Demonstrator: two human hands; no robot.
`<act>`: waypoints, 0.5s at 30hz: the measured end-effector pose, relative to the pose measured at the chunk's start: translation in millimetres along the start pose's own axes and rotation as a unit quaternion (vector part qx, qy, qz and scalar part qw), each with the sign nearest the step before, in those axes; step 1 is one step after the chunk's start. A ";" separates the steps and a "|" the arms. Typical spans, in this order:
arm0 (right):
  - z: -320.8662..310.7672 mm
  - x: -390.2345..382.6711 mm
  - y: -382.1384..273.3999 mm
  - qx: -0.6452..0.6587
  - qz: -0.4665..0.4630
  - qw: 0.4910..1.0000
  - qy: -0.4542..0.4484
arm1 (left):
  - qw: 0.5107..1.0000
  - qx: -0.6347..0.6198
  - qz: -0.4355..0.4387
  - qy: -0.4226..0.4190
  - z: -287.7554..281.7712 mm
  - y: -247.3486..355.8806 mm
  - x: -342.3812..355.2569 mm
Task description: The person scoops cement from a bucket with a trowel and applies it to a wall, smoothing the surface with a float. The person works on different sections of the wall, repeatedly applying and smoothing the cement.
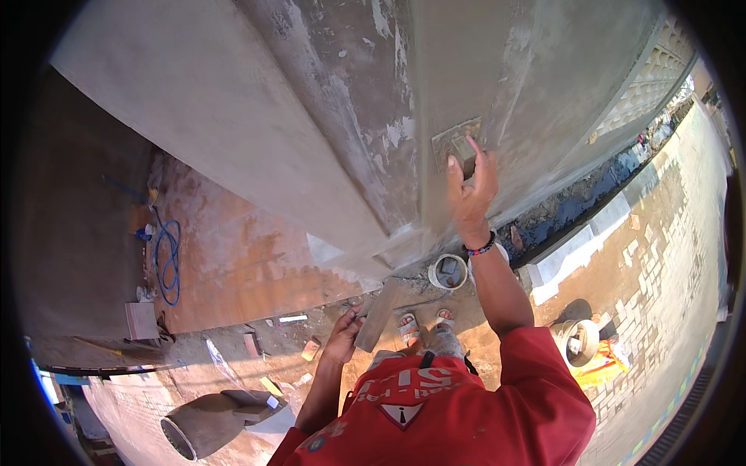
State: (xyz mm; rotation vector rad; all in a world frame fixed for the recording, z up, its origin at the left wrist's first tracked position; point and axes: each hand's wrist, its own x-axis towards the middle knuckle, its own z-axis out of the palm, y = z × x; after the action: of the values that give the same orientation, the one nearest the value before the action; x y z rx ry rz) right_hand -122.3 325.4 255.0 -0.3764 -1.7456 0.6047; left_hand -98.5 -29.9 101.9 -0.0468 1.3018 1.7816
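My right hand (474, 186) is closed on a small rectangular float (449, 134) with a block handle, held against the grey plastered wall (559, 70) high at the centre right. Beside it, a pillar face with pale patches (334, 54) runs down to a narrow ledge. My left hand (342, 334), lower at the centre, grips a long greyish flat board (377, 314), which is tilted upward. Below the wall, between my two arms, a white bucket (432, 272) holds grey blocks or tools.
My sandalled feet (408, 326) stand on sandy ground. An orange-brown floor (217, 272) with a coiled blue hose (163, 256) lies left; a dark cylindrical container (202, 431) lies lower left. Right are a dark trench (559, 225), another bucket (575, 342) and loose paving (653, 256).
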 end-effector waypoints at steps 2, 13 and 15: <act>-3.0 -47.4 25.9 0.000 0.006 0.998 -0.070 | 1.000 -0.011 -0.005 -0.002 -3.7 -7.0 -4.3; -29.3 74.8 -25.0 0.043 -0.050 0.998 0.015 | 1.000 -0.012 -0.018 -0.016 -8.6 7.5 -1.0; -12.4 53.7 -19.0 -0.002 -0.040 0.999 0.005 | 1.000 -0.015 -0.009 -0.009 -10.4 4.1 -6.6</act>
State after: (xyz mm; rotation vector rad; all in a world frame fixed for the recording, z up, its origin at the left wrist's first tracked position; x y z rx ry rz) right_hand -122.9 341.7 310.9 -0.3100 -1.7429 0.5415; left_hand -101.9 -42.4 103.6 -0.0594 1.2582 1.7827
